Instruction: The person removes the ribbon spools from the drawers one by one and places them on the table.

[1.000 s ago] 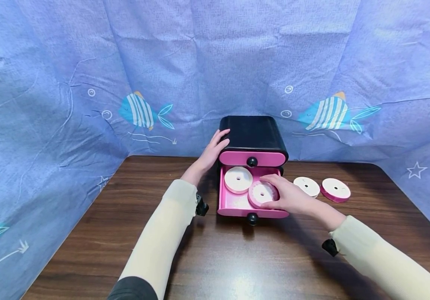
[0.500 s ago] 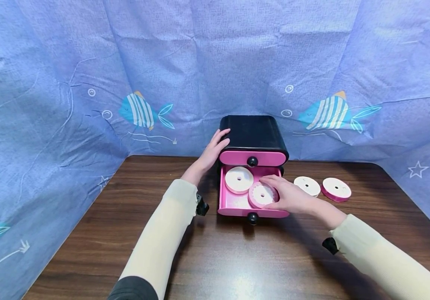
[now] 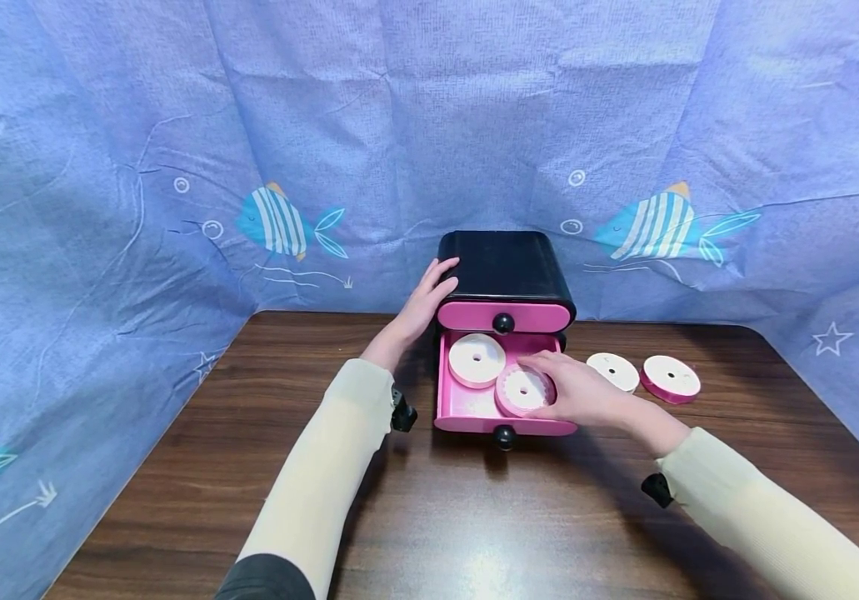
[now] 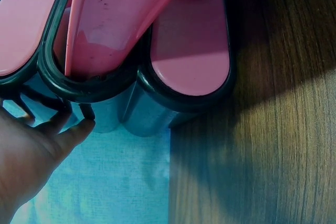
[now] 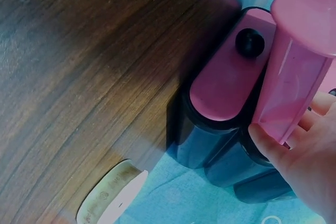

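Note:
A black cabinet (image 3: 504, 267) with pink drawers stands at the back of the table. Its open drawer (image 3: 466, 426), below the pink top drawer, holds two spools of ribbon. A white-faced spool (image 3: 465, 363) lies at the back left. Nearer the front right lies a pale pink ribbon spool (image 3: 513, 398), and my right hand (image 3: 585, 393) holds it with thumb and fingers bent about its edge. In the right wrist view the drawer wall (image 5: 286, 85) hides the spool. My left hand (image 3: 418, 310) rests against the cabinet's left side, fingers spread (image 4: 73, 132).
Two more ribbon spools lie on the table right of the cabinet: a white-faced one (image 3: 612, 372) and one with dark pink ribbon (image 3: 671, 380). A blue fish-print cloth (image 3: 429, 125) hangs behind the wooden table (image 3: 249, 450). A round black knob (image 3: 504, 437) juts from the drawer front.
The thumb of my right hand has slid slightly to the right along the spool's edge. My left hand, the cabinet and the spools stay where they were.

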The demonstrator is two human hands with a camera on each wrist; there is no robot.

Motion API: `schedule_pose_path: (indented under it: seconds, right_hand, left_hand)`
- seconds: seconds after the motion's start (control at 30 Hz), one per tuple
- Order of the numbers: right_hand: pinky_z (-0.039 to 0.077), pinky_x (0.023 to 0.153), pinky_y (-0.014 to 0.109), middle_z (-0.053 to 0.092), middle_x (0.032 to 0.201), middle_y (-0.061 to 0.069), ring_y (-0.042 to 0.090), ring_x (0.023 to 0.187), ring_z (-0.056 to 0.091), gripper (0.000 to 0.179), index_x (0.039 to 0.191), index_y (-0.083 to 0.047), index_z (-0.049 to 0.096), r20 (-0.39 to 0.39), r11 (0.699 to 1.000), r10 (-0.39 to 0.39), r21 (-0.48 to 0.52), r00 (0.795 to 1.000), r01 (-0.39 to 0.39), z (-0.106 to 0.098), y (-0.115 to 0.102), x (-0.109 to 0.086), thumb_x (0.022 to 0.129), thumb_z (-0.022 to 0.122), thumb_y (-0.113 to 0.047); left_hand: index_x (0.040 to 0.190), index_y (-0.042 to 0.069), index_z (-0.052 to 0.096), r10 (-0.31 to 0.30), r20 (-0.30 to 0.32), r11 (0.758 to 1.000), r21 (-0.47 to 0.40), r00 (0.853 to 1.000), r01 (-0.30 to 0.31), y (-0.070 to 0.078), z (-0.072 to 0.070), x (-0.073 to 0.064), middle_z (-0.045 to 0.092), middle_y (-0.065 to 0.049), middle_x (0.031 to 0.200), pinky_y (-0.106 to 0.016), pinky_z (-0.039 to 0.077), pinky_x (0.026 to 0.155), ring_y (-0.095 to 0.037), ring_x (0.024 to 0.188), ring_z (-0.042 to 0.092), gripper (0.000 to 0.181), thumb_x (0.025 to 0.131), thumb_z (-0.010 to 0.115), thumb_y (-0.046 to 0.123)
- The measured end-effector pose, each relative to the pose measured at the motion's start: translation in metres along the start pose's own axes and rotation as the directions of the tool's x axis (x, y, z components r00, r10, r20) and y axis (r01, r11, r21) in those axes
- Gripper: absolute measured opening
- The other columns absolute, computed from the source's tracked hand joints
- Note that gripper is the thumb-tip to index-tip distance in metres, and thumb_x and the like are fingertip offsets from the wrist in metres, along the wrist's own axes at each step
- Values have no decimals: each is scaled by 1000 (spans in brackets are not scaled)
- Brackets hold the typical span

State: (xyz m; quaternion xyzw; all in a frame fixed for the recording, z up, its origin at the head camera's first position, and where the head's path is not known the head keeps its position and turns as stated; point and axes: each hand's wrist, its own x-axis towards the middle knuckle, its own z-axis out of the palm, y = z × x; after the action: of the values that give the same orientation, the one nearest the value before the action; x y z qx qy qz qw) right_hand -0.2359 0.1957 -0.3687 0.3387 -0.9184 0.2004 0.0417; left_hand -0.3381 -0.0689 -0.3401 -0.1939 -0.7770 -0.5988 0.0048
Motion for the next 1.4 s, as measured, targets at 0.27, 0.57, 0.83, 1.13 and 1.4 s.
schedule_pose_path:
  seconds: [0.27, 0.57, 0.83, 1.13, 1.4]
  right_hand:
    - [42, 97, 52, 60, 126, 16, 36, 120, 52, 74, 128, 1, 59, -19, 1000, 12, -18, 1000, -12, -2, 3, -2, 72, 83, -41]
    - [43, 95, 52, 59, 128, 15, 33, 120, 51, 80, 132, -2, 57, -29, 999, 54, -1, 998, -54, -15, -1, -4, 71, 83, -47]
    - [44, 94, 52, 59, 127, 14, 31, 118, 53, 80, 131, -2, 57, -51, 999, 52, -4, 997, -52, -26, -7, -6, 72, 82, -50]
    - [46, 90, 51, 60, 125, 12, 29, 115, 55, 79, 130, -4, 59, -82, 999, 34, -32, 996, -37, -38, -12, -15, 69, 84, -49]
    - [47, 88, 49, 61, 121, 8, 26, 112, 56, 76, 130, -7, 60, -119, 999, 23, -21, 993, -25, -50, -14, -29, 68, 86, -44]
  left_hand:
    - [150, 19, 39, 1, 13, 1000, -9, 1000, -1, 0, 1, 0, 4, -6, 163, -50, 8, 114, -22, 147, 2, 52, 100, 45, 35]
    - [150, 18, 39, 0, 6, 1000, -4, 1000, 0, 1, 0, 0, 5, -8, 162, -50, 8, 114, -22, 147, 2, 52, 100, 46, 34]
    - [149, 19, 40, -7, 2, 1000, -1, 1000, 7, -1, -1, 1, 5, -7, 162, -50, 8, 114, -23, 147, 2, 52, 100, 46, 35]
    - [149, 19, 40, -2, -1, 1000, -5, 1000, 2, -1, 1, 1, 5, -8, 162, -51, 7, 114, -22, 147, 1, 52, 100, 46, 34]
    - [149, 19, 40, -6, -7, 1000, 2, 1000, 6, -2, 0, 2, 6, -7, 162, -49, 7, 114, -22, 147, 2, 52, 100, 46, 35]
